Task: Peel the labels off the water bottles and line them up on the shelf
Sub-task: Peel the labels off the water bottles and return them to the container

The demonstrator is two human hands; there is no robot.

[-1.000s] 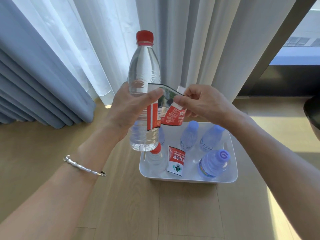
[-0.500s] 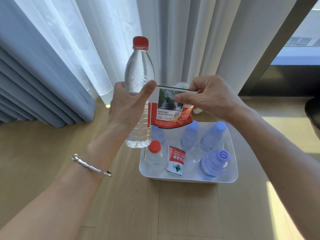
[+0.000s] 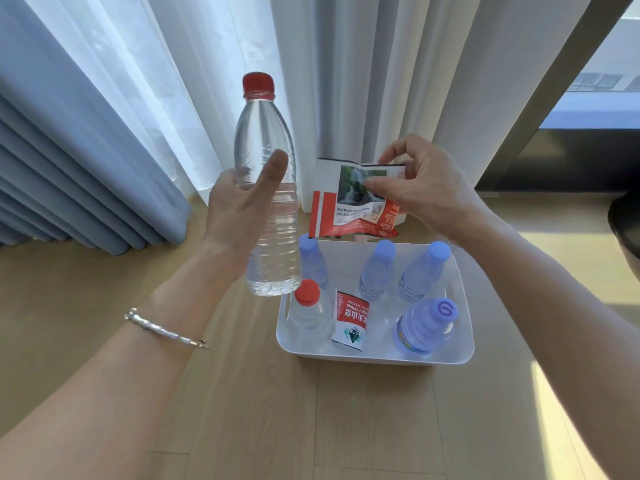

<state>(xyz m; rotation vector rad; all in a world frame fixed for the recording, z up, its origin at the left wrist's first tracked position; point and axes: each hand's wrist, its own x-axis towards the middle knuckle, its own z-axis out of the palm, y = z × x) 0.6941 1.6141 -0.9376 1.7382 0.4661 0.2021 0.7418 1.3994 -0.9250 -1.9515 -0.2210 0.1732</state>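
A left hand (image 3: 239, 213) grips a clear, ribbed plastic bottle (image 3: 265, 140), red-capped and bare, upright above a wood floor (image 3: 242, 410). The right hand (image 3: 419, 192) pinches a crinkled red-and-white label (image 3: 346, 216) just beside it, clear of the bottle. Below, a white plastic tub (image 3: 464, 341) holds five bottles (image 3: 377, 271), four blue-capped and one red-capped, and a loose label (image 3: 350, 323).

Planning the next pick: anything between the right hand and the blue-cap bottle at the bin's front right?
Nothing visible. The blue-cap bottle stands cap-up in the bin, open from above. But the right hand pinches the peeled label, so its grip is taken; the left hand holds the bare bottle.
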